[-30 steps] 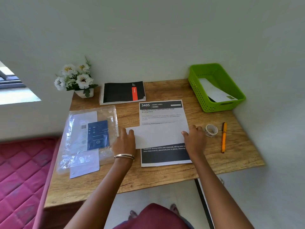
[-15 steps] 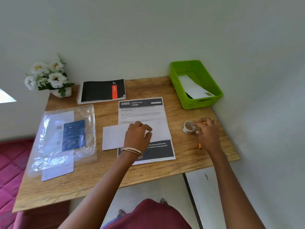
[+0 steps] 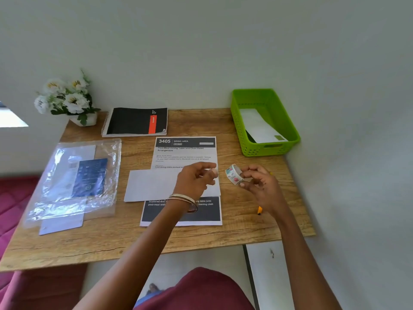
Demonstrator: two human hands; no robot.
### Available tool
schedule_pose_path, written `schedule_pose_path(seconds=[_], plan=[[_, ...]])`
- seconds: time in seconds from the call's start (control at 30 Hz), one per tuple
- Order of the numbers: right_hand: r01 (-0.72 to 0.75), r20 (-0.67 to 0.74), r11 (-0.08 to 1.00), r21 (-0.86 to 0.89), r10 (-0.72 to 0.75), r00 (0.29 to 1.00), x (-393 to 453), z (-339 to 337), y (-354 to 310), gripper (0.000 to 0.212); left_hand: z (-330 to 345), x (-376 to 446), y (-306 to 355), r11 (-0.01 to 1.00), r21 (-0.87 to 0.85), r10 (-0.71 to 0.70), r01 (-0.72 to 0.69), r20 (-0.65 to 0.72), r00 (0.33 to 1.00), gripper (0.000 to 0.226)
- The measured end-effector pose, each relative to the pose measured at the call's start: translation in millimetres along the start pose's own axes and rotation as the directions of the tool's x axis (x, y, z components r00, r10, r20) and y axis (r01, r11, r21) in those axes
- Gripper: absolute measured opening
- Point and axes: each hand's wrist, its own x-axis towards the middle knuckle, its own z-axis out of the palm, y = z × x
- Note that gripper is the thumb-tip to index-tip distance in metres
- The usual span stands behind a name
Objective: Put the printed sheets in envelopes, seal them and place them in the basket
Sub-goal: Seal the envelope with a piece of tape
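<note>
Right hand: my right hand is raised just above the wooden counter, fingers curled round a small roll of patterned sticky tape, pinching it at its right side.
Left hand: my left hand hovers over the white envelope, fingers loosely bent and holding nothing, its fingertips pointing toward the tape roll, close to it but apart. Thin metal bangles sit on that wrist.
White envelope: the plain white paper envelope lies flat across the middle of the printed sheet, its left end reaching past the sheet's edge.
Printed sheet: the white printed sheet with dark header and footer bands lies flat at the centre of the counter, marked 3405 at the top.
Basket: the lime-green plastic basket stands at the far right corner of the counter, with one white envelope lying inside it.
Pen: the tip of an orange pen shows on the counter beneath my right wrist.
Clear bag: a clear plastic bag of white envelopes with a blue label lies to the left.
Notebook: a black spiral notebook with a red strip lies at the back.
Flowers: a small white pot of white flowers stands in the far left corner.
</note>
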Motion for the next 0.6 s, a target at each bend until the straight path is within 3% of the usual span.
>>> schedule_pose_path(seconds=[0.1,0.23,0.3,0.43,0.6], plan=[[0.066,0.079,0.994,0.084,-0.072,0.994,5,0,-11,0.026,3,-3,13,0.984,-0.166,-0.058,0.06,0.02,0.998,0.026],[0.097,0.208,0.981,0.169,-0.132,0.969,5,2,-24,0.022,7,-11,23,0.949,-0.314,-0.058,0.039,-0.049,0.997,0.035],[0.093,0.253,0.979,0.18,-0.138,0.958,2,4,-31,0.032,6,-16,26,0.935,-0.355,-0.032,0.005,-0.07,0.997,0.036],[0.094,0.071,0.93,0.355,-0.127,0.989,1,14,-44,0.021,-1,-21,26,0.941,-0.319,0.09,-0.111,-0.08,0.993,0.04],[0.154,-0.017,0.926,0.344,-0.158,0.987,5,20,-44,0.012,-10,-24,25,0.97,-0.105,0.207,-0.219,-0.12,0.971,0.032]])
